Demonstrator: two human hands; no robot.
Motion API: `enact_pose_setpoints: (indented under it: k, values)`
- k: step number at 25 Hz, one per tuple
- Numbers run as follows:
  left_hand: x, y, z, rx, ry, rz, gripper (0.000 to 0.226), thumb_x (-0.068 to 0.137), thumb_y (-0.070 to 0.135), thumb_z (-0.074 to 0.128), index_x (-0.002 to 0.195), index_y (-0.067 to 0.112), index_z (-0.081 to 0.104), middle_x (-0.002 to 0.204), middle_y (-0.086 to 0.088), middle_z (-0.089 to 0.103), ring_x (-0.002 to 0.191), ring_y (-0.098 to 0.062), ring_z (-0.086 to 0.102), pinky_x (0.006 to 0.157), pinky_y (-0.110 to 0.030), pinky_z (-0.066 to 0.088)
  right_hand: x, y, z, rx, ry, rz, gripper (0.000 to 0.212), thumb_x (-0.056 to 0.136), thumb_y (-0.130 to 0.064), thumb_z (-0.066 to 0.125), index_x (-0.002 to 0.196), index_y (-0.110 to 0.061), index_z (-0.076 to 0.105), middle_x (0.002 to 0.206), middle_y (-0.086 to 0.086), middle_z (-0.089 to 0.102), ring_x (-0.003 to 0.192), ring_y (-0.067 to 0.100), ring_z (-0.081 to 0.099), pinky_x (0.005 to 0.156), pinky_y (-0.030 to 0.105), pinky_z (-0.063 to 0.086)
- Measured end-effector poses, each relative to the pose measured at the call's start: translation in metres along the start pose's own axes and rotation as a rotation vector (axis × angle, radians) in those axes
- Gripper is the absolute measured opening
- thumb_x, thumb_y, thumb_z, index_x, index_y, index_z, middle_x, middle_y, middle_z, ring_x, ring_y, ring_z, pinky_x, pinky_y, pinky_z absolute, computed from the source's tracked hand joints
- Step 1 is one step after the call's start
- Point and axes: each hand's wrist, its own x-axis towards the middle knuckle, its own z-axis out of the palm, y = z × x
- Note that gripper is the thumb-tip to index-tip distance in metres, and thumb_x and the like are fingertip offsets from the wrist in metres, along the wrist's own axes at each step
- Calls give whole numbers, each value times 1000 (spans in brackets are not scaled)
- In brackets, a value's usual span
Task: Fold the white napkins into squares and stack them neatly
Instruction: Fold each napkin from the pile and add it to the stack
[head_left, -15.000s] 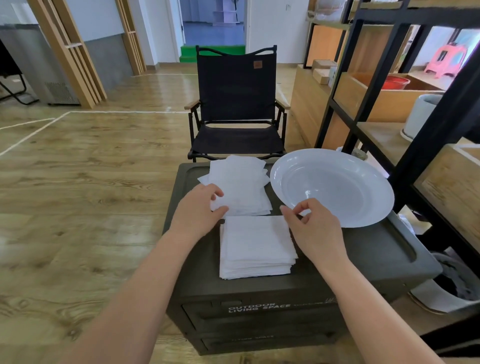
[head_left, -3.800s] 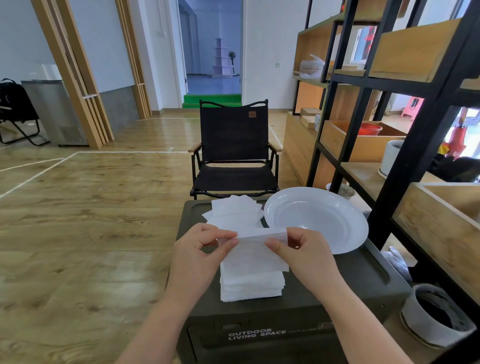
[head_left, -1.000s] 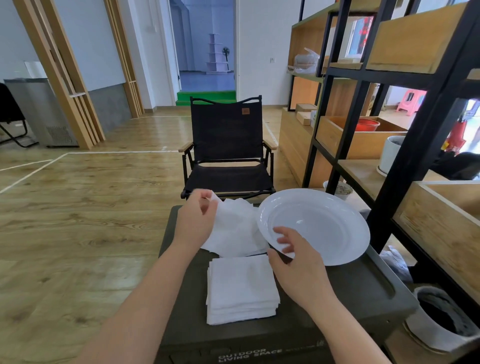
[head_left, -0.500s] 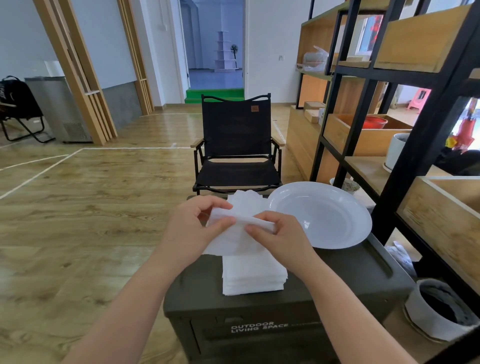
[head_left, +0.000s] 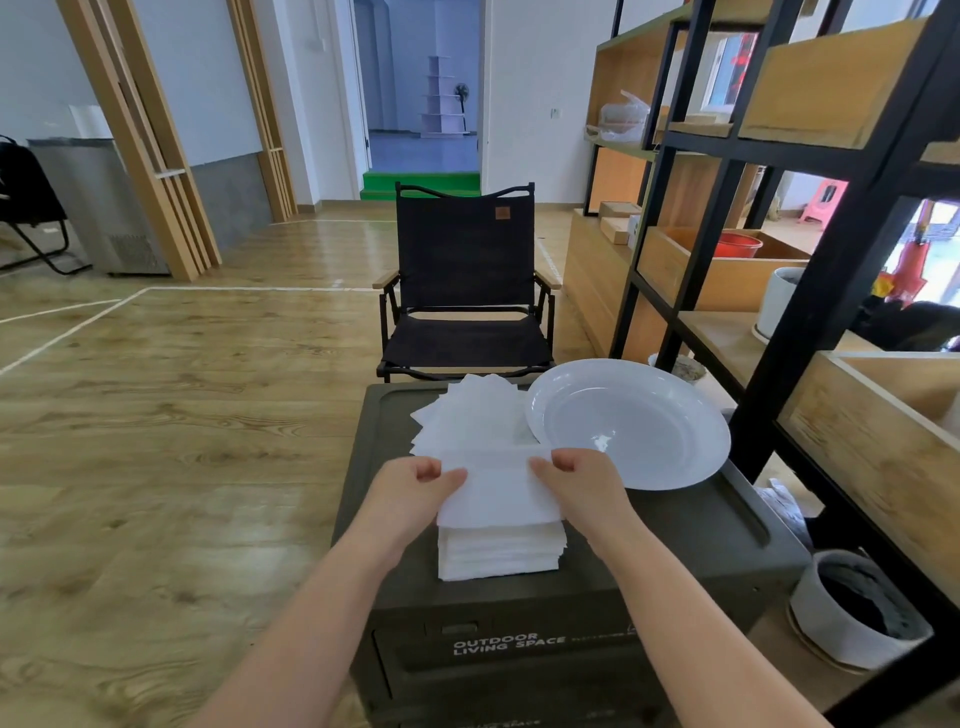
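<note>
Both hands, left hand (head_left: 410, 491) and right hand (head_left: 582, 480), now pinch the napkin (head_left: 498, 491) stretched wider than before.

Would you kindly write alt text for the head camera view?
Left hand and right hand pinch a white napkin over the folded stack on a dark green box. Behind lie unfolded napkins, a white plate and a black chair.

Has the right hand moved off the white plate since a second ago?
Yes. The right hand has left the white plate rim and come in toward the folded stack, now pinching the napkin with the left hand.
</note>
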Motion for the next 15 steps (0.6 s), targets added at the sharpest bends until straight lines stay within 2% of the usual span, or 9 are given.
enact_pose_setpoints:
  k: [2,4,6,9,12,15]
  values:
    - [2,-9,7,63,26,-25,41,94,35,57,62,9,57,63,1,58,54,-11,51,59,-23,39,3,10,2,-131,2,-24,38,90,-26,54,58,-13,37,57,4,32,52,16,31,50,22,27]
    - [2,-15,12,145,81,14,50,97,38,49,54,13,41,56,-3,46,53,-15,43,58,-27,36,5,20,5,-253,12,-50,38,91,-32,50,61,-11,41,57,2,35,52,14,33,50,23,28]
    - [0,-20,17,299,165,120,51,98,38,44,53,16,35,52,0,42,50,-13,41,54,-24,31,6,26,10,-316,44,-85,40,94,-35,47,64,-9,47,58,0,41,52,11,37,49,20,29]
    - [0,-24,25,455,262,232,47,99,36,42,55,20,34,51,6,40,47,-7,38,47,-22,22,6,29,18,-381,57,-135,42,97,-32,43,59,-15,38,55,-5,37,48,6,34,46,17,28]
    - [6,-27,29,546,280,237,45,97,38,46,57,21,35,52,6,40,46,-8,38,46,-21,23,9,32,21,-455,108,-182,42,97,-29,44,58,-19,34,54,-6,35,47,5,33,47,17,26]
    - [11,-37,29,630,310,220,43,90,44,54,57,22,38,53,7,45,48,-7,42,47,-21,27,11,40,21,-506,126,-145,38,94,-34,49,60,-20,36,55,-6,37,48,7,34,48,17,29]
